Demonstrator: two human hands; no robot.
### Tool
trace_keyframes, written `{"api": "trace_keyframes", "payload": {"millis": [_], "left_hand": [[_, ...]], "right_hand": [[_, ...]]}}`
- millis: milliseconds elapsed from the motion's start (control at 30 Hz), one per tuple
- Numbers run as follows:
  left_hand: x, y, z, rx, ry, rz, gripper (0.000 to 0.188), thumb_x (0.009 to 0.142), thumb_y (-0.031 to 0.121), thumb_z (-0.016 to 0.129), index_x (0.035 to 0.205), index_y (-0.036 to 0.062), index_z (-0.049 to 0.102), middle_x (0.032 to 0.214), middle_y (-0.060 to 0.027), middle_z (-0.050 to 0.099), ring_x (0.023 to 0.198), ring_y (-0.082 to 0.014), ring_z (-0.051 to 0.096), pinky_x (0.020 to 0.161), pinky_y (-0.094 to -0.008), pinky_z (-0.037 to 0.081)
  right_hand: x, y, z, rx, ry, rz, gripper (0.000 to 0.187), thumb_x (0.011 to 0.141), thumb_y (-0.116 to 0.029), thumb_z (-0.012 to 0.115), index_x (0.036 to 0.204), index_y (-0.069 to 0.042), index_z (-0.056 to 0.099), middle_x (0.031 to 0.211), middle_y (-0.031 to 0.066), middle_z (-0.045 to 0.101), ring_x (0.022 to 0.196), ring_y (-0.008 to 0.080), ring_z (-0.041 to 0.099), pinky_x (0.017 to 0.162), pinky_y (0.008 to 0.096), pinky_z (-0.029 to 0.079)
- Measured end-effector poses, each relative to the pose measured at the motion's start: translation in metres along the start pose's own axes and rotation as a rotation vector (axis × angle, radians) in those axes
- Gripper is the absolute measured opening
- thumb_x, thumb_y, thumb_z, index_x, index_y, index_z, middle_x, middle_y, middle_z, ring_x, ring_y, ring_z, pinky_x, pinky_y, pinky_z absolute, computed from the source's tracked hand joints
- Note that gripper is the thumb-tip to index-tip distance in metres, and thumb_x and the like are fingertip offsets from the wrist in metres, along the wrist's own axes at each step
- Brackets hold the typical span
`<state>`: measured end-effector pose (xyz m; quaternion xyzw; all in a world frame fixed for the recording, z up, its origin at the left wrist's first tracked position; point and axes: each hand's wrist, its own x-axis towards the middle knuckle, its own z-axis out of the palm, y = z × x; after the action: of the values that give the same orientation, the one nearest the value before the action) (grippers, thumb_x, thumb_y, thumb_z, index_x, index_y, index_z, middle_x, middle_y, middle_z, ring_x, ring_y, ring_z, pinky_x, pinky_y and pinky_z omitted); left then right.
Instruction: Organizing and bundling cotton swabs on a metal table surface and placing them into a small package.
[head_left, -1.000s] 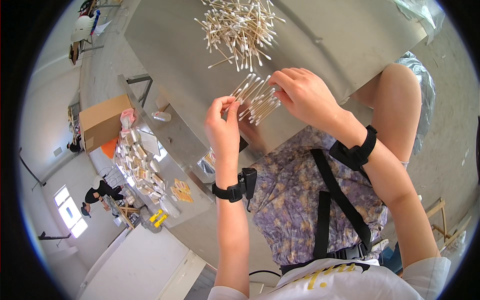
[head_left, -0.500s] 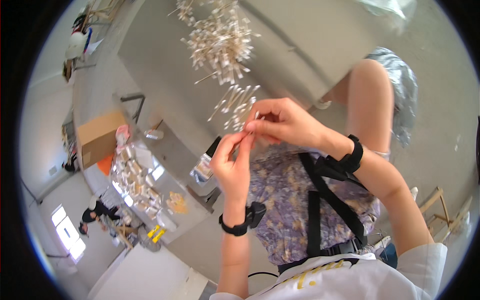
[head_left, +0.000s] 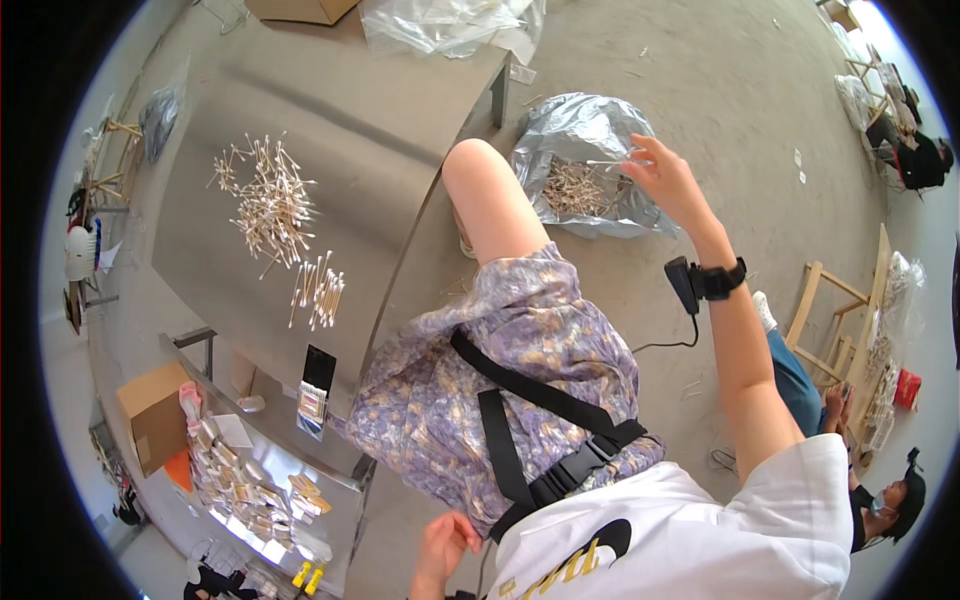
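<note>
My right hand (head_left: 665,180) reaches out over a silver plastic bag (head_left: 572,112). Thumb and fingers pinch a thin white-tipped cotton swab (head_left: 604,163), which points left above the bag's mouth. Inside the bag lies a heap of loose swabs (head_left: 575,188). Down by my waist, my left hand (head_left: 448,545) is apart from everything, its fingers loosely bent and seemingly holding nothing. On the metal table (head_left: 400,130) at left sits a big pile of cotton swabs (head_left: 272,205). Nearer me, a smaller group of swabs (head_left: 320,292) lies roughly lined up.
A small pack of swabs (head_left: 311,402) rests beside a black flat piece at the table's near end. Beyond, another table carries many packs (head_left: 235,480) and a cardboard box (head_left: 155,415). Clear plastic (head_left: 450,25) covers the far table corner. A person (head_left: 890,500) sits at right.
My hands were together over the small swab group. Now the right has swung right to the silver bag, and the left has dropped back to my waist. The view has turned right.
</note>
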<state>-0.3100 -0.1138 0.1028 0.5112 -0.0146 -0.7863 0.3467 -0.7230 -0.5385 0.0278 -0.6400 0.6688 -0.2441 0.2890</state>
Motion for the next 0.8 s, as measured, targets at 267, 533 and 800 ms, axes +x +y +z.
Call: {"api": "trace_keyframes", "payload": {"millis": [267,533,800], "left_hand": [[-0.089,-0.104,-0.051,-0.215,0.101,-0.268,0.068,0.101,0.057,0.035,0.092,-0.0041,0.063,0.08,-0.0084,0.063,0.071,-0.0184,0.057,0.067,-0.0295,0.046],[-0.09,-0.121,-0.068,-0.12,0.022,-0.222,0.065,0.101,0.055,0.037,0.093,-0.0036,0.063,0.08,-0.0082,0.063,0.07,-0.0179,0.057,0.066,-0.0293,0.046],[-0.037,-0.095,-0.084,0.048,-0.146,-0.209,0.062,0.101,0.053,0.038,0.093,-0.0032,0.063,0.08,-0.008,0.064,0.07,-0.0174,0.058,0.065,-0.0291,0.046]], "right_hand": [[-0.053,0.011,0.018,-0.013,-0.147,-0.004,0.057,0.091,-0.018,0.069,0.14,-0.005,0.045,0.124,0.0204,0.063,0.098,0.0296,0.068,0.087,0.0417,0.053],[-0.104,-0.029,0.082,0.024,-0.329,-0.324,0.054,0.095,-0.025,0.064,0.14,-0.002,0.044,0.124,0.0254,0.06,0.104,0.0398,0.064,0.09,0.0448,0.052],[-0.116,-0.059,0.091,-0.049,-0.309,-0.342,0.054,0.096,-0.027,0.063,0.137,0.002,0.044,0.118,0.028,0.059,0.106,0.0448,0.061,0.09,0.0489,0.05]]}}
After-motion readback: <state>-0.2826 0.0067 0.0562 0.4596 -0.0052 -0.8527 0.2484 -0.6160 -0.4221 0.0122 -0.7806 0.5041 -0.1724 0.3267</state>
